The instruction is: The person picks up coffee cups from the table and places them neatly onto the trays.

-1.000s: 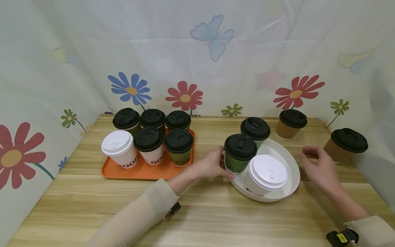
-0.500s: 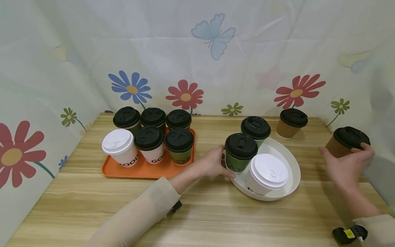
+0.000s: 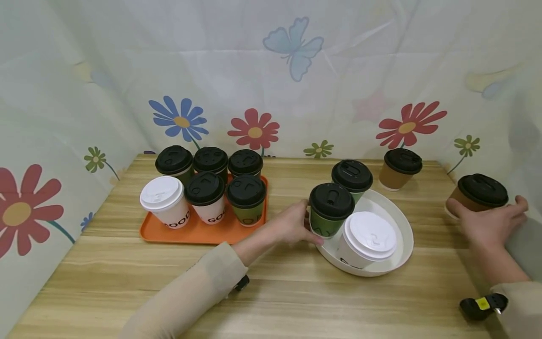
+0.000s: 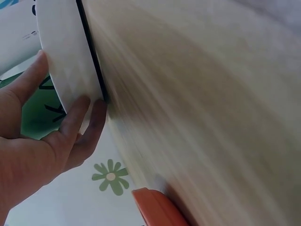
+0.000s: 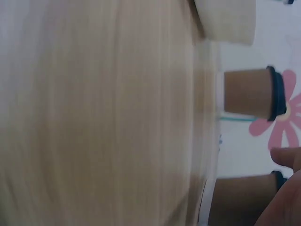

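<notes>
In the head view, my left hand (image 3: 292, 223) holds the left side of a round white tray (image 3: 407, 245). The left wrist view has its thumb at the rim and two fingers against the outer wall. Inside stand a green paper coffee cup (image 3: 323, 226) with a black lid, a second black-lidded cup (image 3: 352, 176), and a white-lidded cup (image 3: 357, 252). On the right, my right hand (image 3: 487, 223) is spread around the near side of a brown paper coffee cup (image 3: 463, 201) with a black lid. The right wrist view catches one fingertip close to its lid.
Another brown cup (image 3: 395, 176) stands behind the white tray. To the left, an orange tray (image 3: 165, 234) carries several lidded cups in two rows. A flowered curtain (image 3: 292, 108) hangs along the back of the wooden table (image 3: 296, 301).
My right hand has moved right, from beside the white tray to the brown cup, and its fingers have spread farther to the cup's right. My left hand stays at the tray.
</notes>
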Tool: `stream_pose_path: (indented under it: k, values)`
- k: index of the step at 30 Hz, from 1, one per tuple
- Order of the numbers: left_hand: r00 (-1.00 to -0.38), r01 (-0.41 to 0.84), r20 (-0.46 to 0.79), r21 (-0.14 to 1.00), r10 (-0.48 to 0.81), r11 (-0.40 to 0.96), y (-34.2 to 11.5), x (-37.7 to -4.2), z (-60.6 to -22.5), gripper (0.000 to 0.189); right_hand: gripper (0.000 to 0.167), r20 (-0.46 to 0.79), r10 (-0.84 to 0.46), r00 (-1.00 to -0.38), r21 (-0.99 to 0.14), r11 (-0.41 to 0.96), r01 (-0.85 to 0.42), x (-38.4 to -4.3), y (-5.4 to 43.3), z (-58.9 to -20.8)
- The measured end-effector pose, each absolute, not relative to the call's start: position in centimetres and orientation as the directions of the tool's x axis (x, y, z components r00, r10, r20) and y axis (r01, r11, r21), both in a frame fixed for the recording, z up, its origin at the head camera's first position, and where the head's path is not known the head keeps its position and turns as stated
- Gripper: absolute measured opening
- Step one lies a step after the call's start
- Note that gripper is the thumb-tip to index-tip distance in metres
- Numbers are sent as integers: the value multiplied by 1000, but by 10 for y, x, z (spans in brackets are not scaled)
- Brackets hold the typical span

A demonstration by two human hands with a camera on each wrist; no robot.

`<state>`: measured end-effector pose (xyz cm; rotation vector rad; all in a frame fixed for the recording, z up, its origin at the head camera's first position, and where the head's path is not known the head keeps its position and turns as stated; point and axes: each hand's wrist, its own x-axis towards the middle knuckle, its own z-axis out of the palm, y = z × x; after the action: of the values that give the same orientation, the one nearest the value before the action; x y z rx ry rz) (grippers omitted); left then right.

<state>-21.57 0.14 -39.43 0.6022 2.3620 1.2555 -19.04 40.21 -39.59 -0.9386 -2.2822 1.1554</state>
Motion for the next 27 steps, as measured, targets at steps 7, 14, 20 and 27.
stream_pose_path:
  k: [7,14,20,27]
  values:
    - [-831,180,-157,832,534,524,2,-215,-394,94,113,24,708,-706,-813,424,398,-200,420,-403]
    - [-822,194,-140,843,553,502,3,-215,-392,95,96,91,693,-715,-820,460,341,-205,426,-403]
    - [-814,218,-137,828,564,516,3,-215,-393,81,92,79,684,-725,-806,472,357,-203,428,-401]
    - [-818,216,-142,821,557,528,4,-215,-395,76,92,97,654,-750,-772,525,358,-199,423,-400]
